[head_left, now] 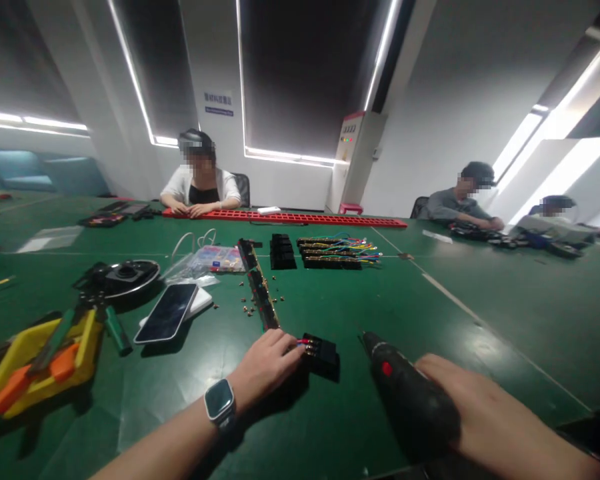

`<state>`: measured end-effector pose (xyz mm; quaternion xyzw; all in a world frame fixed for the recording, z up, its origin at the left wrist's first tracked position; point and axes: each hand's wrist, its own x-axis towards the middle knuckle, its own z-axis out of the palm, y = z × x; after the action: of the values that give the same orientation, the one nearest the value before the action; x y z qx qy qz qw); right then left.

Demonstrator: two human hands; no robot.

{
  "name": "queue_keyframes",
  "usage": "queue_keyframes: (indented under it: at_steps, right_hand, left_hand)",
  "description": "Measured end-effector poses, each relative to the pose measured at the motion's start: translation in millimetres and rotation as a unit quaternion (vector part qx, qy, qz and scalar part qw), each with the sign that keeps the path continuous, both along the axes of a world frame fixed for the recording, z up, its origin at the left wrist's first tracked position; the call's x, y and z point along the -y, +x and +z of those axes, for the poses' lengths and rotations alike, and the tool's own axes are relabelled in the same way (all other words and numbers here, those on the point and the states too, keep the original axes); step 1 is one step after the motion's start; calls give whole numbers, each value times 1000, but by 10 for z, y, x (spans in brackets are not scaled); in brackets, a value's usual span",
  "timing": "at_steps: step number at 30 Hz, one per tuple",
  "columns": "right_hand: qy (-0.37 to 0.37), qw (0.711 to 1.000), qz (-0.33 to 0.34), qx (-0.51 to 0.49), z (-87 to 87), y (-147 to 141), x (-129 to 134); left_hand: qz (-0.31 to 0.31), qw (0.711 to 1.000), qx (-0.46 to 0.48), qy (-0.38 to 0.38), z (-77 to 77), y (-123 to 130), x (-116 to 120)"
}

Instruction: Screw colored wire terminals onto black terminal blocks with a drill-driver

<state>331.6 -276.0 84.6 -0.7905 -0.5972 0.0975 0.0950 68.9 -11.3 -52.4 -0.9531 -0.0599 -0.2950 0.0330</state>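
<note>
My left hand (270, 363), with a watch on its wrist, rests on the table with its fingers bent against the left end of a black terminal block (325, 358). A short red wire end shows by the fingertips, which partly hide that end. My right hand (473, 400) grips a black electric screwdriver (405, 383) with a red button. Its thin bit points forward and left, apart from the block. Just beyond my left hand runs a row of black terminal blocks (260, 283), with small brass-coloured screws (249, 311) scattered beside it.
Wired terminal blocks (333, 255) and a black block stack (282, 252) lie farther back. On the left are a phone (167, 313), a parts box (220, 259) and a yellow tray (87, 343) with tools. A long red rail (310, 219) and seated people are across the table.
</note>
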Motion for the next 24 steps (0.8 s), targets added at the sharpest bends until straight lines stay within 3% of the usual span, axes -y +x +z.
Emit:
queue_keyframes:
  at_steps: [5, 8, 11, 15, 17, 19, 21, 24]
  right_hand:
    - [28, 996, -37, 79, -688, 653, -192]
    - [39, 993, -46, 97, -952, 1032, -244]
    - [49, 999, -15, 18, -1028, 1407, -256]
    - [40, 998, -11, -56, -926, 1683, -262]
    - [84, 996, -33, -18, -810, 1568, -302]
    - [146, 989, -35, 10, -695, 1248, -398]
    - [150, 988, 18, -37, -642, 789, -568]
    - [133, 984, 106, -55, -740, 90, -934]
  left_hand:
    - [25, 1000, 1, 2, -62, -6, 26]
    - [42, 999, -5, -5, -96, 4, 47]
    - [57, 998, -8, -9, -105, 11, 68]
    - [66, 998, -12, -6, -100, 12, 85]
    - [69, 997, -15, -10, -89, 13, 86]
    - [65, 998, -10, -11, -69, 21, 85]
    - [53, 999, 6, -5, -40, 35, 92]
    - [51, 998, 37, 3, -3, 48, 134]
